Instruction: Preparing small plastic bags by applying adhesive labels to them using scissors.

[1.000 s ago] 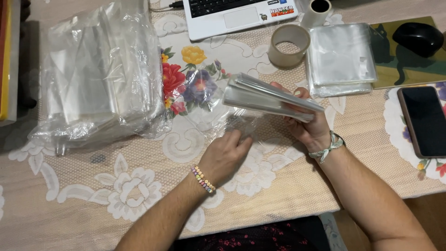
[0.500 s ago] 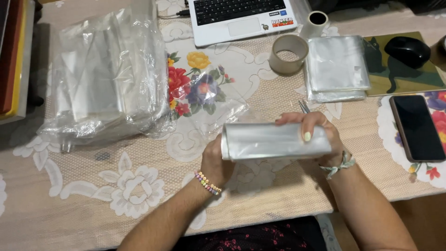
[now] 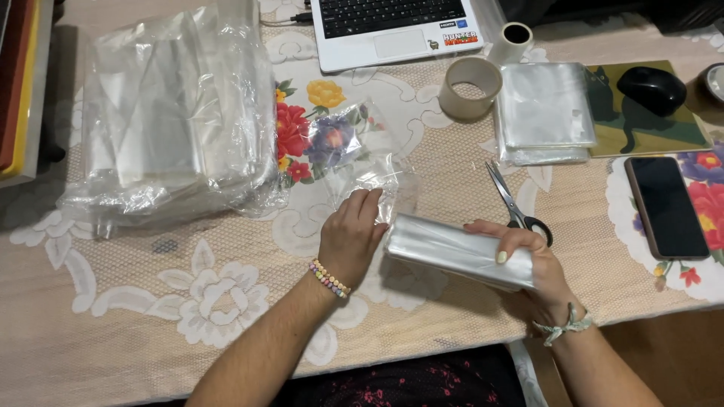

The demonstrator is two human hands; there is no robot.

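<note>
Clear plastic fills most of this scene. The right hand [image 3: 528,264] is curled around a thick stack of transparent sleeves [image 3: 460,252], fingers over its top edge and thumb beneath, holding it tilted just above the counter [image 3: 113,339]. The left hand [image 3: 351,237] lies flat with fingers together and stretched forward, pressing on a single loose cellophane bag [image 3: 373,177] that lies on the lace tablecloth [image 3: 188,294] just ahead of the fingertips; its palm edge sits right beside the near end of the stack. A beaded bracelet [image 3: 329,279] circles the left wrist, and a knotted cord band [image 3: 562,328] circles the right.

Scissors [image 3: 513,207] with black handles lie just beyond the right hand's knuckles. Farther out from that hand sit a flat pile of clear bags [image 3: 547,113], a roll of tape [image 3: 470,87] and a dark phone [image 3: 666,207] off to its right. A black mouse [image 3: 652,90] rests on a mat beyond the phone. Well to the left of the left hand sits a large bulging plastic bundle [image 3: 173,120], and a white laptop [image 3: 396,30] stands at the far edge.
</note>
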